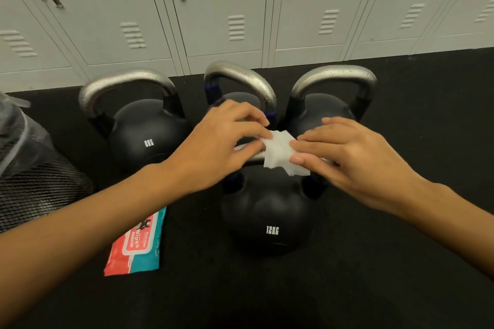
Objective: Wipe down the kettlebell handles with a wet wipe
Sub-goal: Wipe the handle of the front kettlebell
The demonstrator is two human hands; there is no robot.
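Note:
Several black kettlebells with silver handles stand on the dark floor. The nearest kettlebell (267, 219) is marked 12KG; its handle lies mostly hidden under my hands. A folded white wet wipe (280, 152) is held just above that handle. My left hand (219, 147) pinches the wipe's left edge and my right hand (347, 155) pinches its right edge. Behind stand a left kettlebell (147, 136), a middle kettlebell (240, 83) and a right kettlebell (331, 88), their handles speckled with droplets.
A red and teal pack of wipes (139, 243) lies on the floor to the left of the 12KG kettlebell. A mesh bin with a plastic liner (34, 168) stands at the far left. Grey lockers (240, 8) line the back.

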